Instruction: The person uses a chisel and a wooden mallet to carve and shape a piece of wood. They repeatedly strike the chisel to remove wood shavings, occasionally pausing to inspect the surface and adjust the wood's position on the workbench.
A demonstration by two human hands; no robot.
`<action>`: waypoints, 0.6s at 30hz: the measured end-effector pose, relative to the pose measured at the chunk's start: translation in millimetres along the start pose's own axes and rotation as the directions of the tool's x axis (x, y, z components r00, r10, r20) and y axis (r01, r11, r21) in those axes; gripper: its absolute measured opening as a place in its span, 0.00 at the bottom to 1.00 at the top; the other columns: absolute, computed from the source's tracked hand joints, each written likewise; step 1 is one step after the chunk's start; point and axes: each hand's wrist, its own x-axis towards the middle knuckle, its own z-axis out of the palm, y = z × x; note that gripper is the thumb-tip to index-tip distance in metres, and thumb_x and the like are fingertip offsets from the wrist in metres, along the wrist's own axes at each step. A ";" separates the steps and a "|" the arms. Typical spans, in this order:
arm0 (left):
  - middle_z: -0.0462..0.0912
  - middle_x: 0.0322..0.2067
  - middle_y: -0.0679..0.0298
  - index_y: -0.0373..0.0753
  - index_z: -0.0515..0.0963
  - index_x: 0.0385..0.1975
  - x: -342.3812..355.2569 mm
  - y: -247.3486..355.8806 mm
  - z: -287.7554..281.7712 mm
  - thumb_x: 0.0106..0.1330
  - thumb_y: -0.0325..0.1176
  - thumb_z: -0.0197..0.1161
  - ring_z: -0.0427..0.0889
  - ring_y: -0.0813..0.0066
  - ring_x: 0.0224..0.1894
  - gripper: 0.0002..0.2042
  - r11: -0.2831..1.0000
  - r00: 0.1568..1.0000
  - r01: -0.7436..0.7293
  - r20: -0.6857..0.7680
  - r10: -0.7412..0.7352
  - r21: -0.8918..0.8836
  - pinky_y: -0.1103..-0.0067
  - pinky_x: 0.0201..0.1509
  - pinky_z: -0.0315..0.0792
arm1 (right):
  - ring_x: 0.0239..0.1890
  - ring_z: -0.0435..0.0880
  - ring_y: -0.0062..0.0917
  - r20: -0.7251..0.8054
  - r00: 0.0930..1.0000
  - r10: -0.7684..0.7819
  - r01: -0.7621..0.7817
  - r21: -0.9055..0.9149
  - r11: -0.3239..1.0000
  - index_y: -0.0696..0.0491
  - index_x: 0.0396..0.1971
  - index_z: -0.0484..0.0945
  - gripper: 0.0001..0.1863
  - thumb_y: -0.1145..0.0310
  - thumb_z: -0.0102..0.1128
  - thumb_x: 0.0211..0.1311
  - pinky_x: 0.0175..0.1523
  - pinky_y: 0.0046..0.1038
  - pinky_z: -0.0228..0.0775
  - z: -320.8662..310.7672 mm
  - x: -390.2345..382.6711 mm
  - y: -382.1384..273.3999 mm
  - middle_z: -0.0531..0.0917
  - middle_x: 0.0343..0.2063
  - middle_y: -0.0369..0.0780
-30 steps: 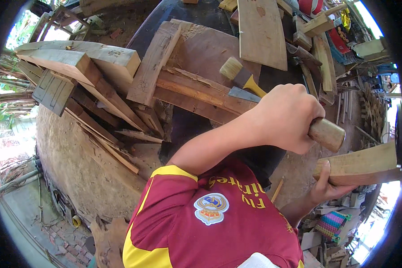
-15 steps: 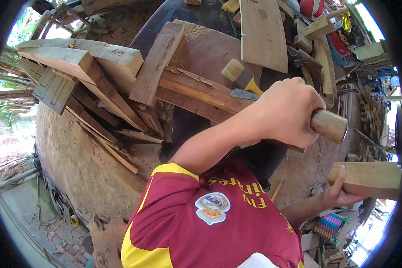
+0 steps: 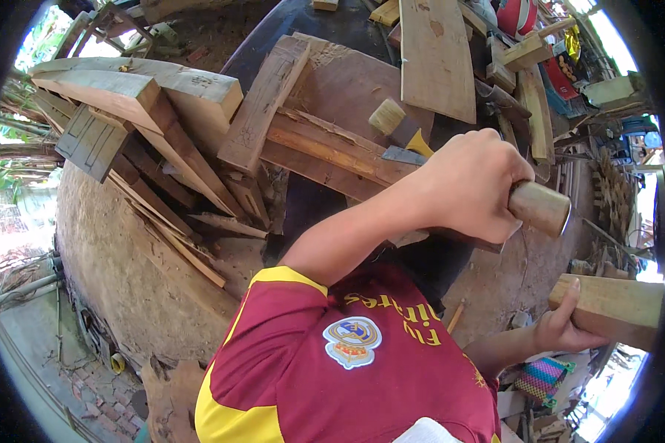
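Note:
My left hand point(image 3: 484, 184) is closed in a fist around a chisel, its round wooden handle point(image 3: 541, 208) sticking out to the right. A flat metal blade point(image 3: 404, 155) shows left of the fist, over the edge of a split wooden beam point(image 3: 332, 148); whether it touches the wood I cannot tell. Beside the blade lies a paintbrush point(image 3: 389, 118) with pale bristles and a yellow handle. Lower right, my right hand point(image 3: 565, 325) grips a thick wooden block point(image 3: 617, 306), thumb on its near side. A crosspiece point(image 3: 262, 111) with pencil marks joins the beam's left end.
Several heavy timbers point(image 3: 137, 92) lean together at the left, with a marked wood piece point(image 3: 92, 144) among them. A wide plank point(image 3: 437, 59) lies at the back. Farther right are a wooden clamp-like piece point(image 3: 528, 52) and a red bag point(image 3: 517, 15). A woven checked bag point(image 3: 543, 380) sits below my right hand.
My right hand has lowered a little with the wooden block, which is tilted more. The chisel handle has shifted slightly to the left with my left hand.

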 end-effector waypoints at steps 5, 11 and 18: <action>0.71 0.14 0.50 0.34 0.74 0.14 2.2 2.5 -6.2 0.35 0.29 0.63 0.73 0.48 0.20 0.07 0.999 0.999 0.026 -0.043 -0.027 -0.021 0.69 0.25 0.69 | 0.57 0.72 0.40 0.174 0.984 -0.034 0.041 -0.037 0.998 0.64 0.65 0.51 0.50 0.73 0.74 0.44 0.63 0.42 0.63 16.3 -26.5 -12.8 0.70 0.54 0.52; 0.73 0.15 0.50 0.34 0.74 0.13 2.7 -2.0 0.5 0.35 0.29 0.63 0.75 0.47 0.21 0.07 1.000 0.998 0.013 -0.068 -0.013 -0.003 0.68 0.26 0.71 | 0.56 0.71 0.38 0.158 0.983 0.094 -0.104 0.053 0.993 0.64 0.63 0.55 0.47 0.74 0.73 0.43 0.62 0.40 0.62 10.1 -23.1 -7.5 0.69 0.56 0.52; 0.73 0.15 0.50 0.36 0.74 0.13 3.5 -2.3 2.5 0.36 0.30 0.62 0.75 0.48 0.21 0.06 0.998 0.998 0.045 -0.051 -0.043 0.045 0.66 0.26 0.71 | 0.55 0.72 0.38 0.324 0.936 -0.136 0.196 -0.160 0.967 0.64 0.62 0.55 0.42 0.78 0.69 0.47 0.60 0.39 0.66 -1.7 -27.6 4.8 0.68 0.56 0.52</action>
